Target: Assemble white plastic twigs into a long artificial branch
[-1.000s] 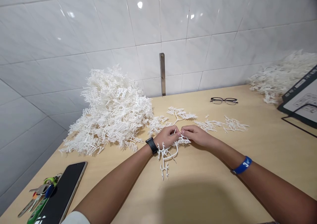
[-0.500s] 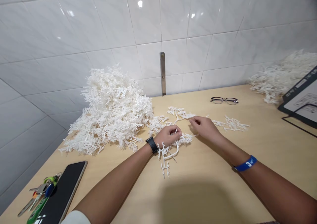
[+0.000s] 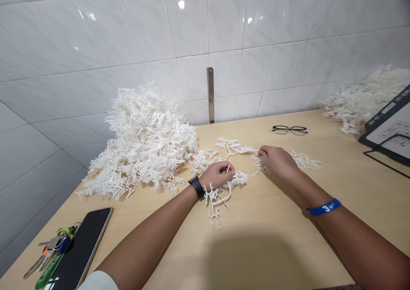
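Note:
My left hand (image 3: 218, 174) is closed round a white plastic branched sprig (image 3: 216, 200) whose stem and twigs hang out below the fist onto the wooden table (image 3: 262, 234). My right hand (image 3: 278, 161) rests further right on the table, fingers curled over a small loose white sprig (image 3: 260, 163); whether it grips the sprig I cannot tell. More loose sprigs (image 3: 305, 160) lie just beyond it. A big heap of the same white sprigs (image 3: 144, 142) stands left of my left hand.
A phone (image 3: 80, 248) and a bunch of keys (image 3: 51, 252) lie at the near left edge. Glasses (image 3: 290, 130) sit by the tiled wall. A second white heap (image 3: 361, 98) and a dark-framed sheet (image 3: 389, 127) occupy the far right.
My right hand has left the left hand and moved right and away, onto the loose sprigs. The left hand has stayed put with its sprig.

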`<control>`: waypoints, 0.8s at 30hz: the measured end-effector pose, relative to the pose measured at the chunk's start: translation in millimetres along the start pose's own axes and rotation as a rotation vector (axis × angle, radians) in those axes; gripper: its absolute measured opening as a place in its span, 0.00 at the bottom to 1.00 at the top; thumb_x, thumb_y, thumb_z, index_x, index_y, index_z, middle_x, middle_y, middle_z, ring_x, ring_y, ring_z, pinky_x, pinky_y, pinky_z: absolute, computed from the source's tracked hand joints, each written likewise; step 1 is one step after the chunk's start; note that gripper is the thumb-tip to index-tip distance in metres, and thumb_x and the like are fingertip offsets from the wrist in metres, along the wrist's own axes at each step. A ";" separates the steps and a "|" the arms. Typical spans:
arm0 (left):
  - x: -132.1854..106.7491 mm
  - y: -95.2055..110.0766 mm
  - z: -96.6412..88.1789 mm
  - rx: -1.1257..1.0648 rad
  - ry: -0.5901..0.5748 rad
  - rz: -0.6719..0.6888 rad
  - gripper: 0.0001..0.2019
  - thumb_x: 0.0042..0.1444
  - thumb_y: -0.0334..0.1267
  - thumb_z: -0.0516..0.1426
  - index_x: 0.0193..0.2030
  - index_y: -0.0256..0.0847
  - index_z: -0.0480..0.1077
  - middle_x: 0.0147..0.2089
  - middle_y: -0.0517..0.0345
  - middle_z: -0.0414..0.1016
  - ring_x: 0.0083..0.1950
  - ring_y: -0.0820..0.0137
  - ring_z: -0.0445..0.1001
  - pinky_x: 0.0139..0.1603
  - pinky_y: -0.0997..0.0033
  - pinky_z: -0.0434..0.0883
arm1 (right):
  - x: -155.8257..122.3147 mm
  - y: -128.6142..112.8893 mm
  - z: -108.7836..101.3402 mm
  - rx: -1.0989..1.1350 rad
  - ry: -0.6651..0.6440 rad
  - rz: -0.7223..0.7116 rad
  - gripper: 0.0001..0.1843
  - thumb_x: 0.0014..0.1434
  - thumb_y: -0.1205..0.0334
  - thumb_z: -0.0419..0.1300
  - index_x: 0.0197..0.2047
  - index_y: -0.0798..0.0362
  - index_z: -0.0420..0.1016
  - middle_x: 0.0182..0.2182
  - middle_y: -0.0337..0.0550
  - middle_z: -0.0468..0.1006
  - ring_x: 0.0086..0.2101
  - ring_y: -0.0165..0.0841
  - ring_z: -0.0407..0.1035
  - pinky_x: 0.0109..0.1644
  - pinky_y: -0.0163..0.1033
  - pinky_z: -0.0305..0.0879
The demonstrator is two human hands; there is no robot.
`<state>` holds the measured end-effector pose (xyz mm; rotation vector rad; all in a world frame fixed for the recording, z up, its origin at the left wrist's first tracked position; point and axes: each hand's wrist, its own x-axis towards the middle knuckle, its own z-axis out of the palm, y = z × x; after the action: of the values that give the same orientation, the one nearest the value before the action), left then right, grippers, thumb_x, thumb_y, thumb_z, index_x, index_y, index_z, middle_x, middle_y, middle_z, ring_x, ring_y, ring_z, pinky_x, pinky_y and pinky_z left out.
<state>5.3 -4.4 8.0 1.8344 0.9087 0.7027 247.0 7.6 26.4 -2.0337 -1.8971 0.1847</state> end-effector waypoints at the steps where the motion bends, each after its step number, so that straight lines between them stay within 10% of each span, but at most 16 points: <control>1: 0.0 0.0 0.1 -0.006 0.002 -0.003 0.11 0.56 0.43 0.56 0.34 0.36 0.70 0.30 0.59 0.69 0.32 0.74 0.66 0.34 0.75 0.62 | 0.1 1.9 -1.7 -0.046 0.025 -0.003 0.13 0.61 0.62 0.50 0.33 0.53 0.75 0.33 0.52 0.78 0.31 0.39 0.67 0.31 0.39 0.51; 6: 0.4 -1.4 1.1 -0.019 0.025 -0.013 0.10 0.56 0.43 0.56 0.35 0.36 0.70 0.29 0.60 0.68 0.31 0.74 0.65 0.33 0.75 0.61 | -5.0 -7.5 -6.9 0.031 0.242 -0.116 0.14 0.63 0.60 0.49 0.40 0.55 0.75 0.36 0.52 0.77 0.34 0.39 0.68 0.33 0.39 0.53; 14: 1.4 -3.0 1.0 0.028 0.053 -0.002 0.11 0.58 0.43 0.54 0.36 0.36 0.70 0.29 0.60 0.69 0.31 0.74 0.64 0.32 0.76 0.61 | -31.3 -41.5 0.5 0.312 -0.182 -0.504 0.13 0.60 0.50 0.57 0.32 0.51 0.75 0.26 0.40 0.73 0.28 0.33 0.63 0.31 0.36 0.52; 24: 1.9 0.0 1.4 0.169 0.021 -0.011 0.17 0.58 0.49 0.54 0.35 0.36 0.74 0.30 0.60 0.71 0.34 0.72 0.65 0.34 0.75 0.60 | -24.0 -35.7 17.1 0.437 -0.274 -0.490 0.14 0.63 0.58 0.51 0.33 0.52 0.76 0.28 0.42 0.77 0.31 0.34 0.67 0.34 0.37 0.57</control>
<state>7.4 -3.5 7.6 1.9721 1.0171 0.6557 205.5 -11.8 19.3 -1.2723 -2.2117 0.7064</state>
